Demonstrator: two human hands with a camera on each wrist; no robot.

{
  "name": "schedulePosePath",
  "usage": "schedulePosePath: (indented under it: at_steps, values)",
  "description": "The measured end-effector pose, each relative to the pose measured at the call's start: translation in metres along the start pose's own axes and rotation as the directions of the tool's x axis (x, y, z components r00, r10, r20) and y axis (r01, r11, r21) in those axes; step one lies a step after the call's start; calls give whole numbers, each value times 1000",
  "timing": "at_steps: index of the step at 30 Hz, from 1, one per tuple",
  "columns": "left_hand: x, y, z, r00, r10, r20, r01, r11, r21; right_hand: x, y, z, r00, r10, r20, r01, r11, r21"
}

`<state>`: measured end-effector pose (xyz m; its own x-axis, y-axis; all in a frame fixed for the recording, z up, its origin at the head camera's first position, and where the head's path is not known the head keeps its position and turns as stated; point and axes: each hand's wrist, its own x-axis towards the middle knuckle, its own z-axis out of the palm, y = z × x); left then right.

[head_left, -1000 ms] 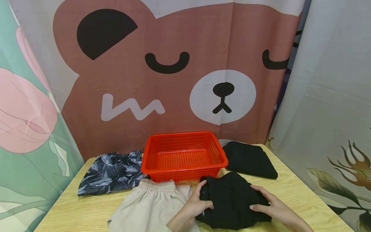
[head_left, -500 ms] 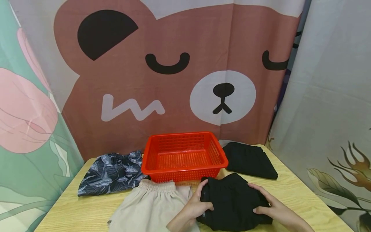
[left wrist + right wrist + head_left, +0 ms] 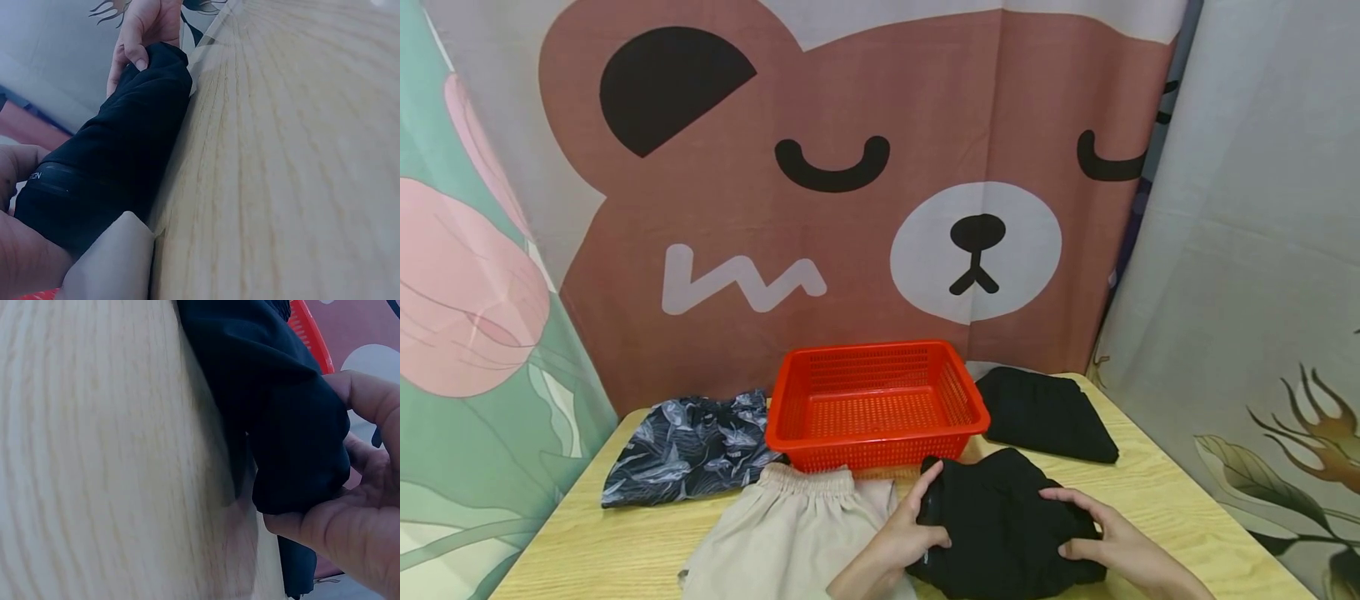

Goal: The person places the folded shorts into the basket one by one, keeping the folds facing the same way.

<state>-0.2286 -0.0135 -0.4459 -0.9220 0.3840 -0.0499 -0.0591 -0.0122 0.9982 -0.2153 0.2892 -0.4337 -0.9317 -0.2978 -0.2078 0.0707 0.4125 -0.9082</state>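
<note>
A black garment point(image 3: 1000, 525), folded into a thick bundle, lies on the table at the front in the head view. My left hand point(image 3: 901, 533) grips its left end, thumb on the near side and fingers on the far side. A band with pale lettering shows beside that hand in the left wrist view. At the bundle's other end, my right hand point(image 3: 1108, 540) holds the cloth between thumb and fingers. The right wrist view shows this thumb point(image 3: 294, 528) under the rounded end of the cloth, close over the wood. Beige elastic-waist shorts point(image 3: 790, 533) lie left of the bundle, partly behind my left forearm.
Behind the bundle stands a red plastic basket point(image 3: 880, 435) with nothing in it. A flat folded black garment point(image 3: 1048, 414) lies right of the basket, a dark leaf-patterned garment point(image 3: 688, 450) left of it. Printed curtains point(image 3: 865, 100) enclose the wooden table point(image 3: 587, 550).
The right hand's fingers have slid slightly left along the bundle's far edge, and its thumb has shifted a little right and nearer. The left hand has barely moved.
</note>
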Motion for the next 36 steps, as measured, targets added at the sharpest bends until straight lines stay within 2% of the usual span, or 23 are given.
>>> schedulePosePath:
  at_steps: [4, 17, 20, 26, 31, 36]
  values:
    - [-3, 1, -2, 1000, -11, 12, 11, 1000, -5, -1, -2, 1, 1000, 7, -16, -7, 1000, -8]
    - [-10, 5, -12, 995, 56, 78, -55, 998, -17, -9, -15, 6, 1000, 7, -25, -8, 999, -33]
    - [-13, 7, -14, 994, 58, 93, -56, 998, -30, -11, -17, 7, 1000, -26, -4, 25, 999, -33]
    - [-19, 15, -18, 982, 124, 145, -119, 992, -42, -16, -21, 8, 995, -95, 36, 95, 995, -4]
    - [-24, 21, -21, 978, 124, 170, -120, 992, -35, -18, -25, 10, 996, -87, 32, 87, 996, 1]
    - [-29, 23, -23, 983, 102, 153, -97, 995, -39, -19, -29, 11, 995, -100, 11, 101, 994, -42]
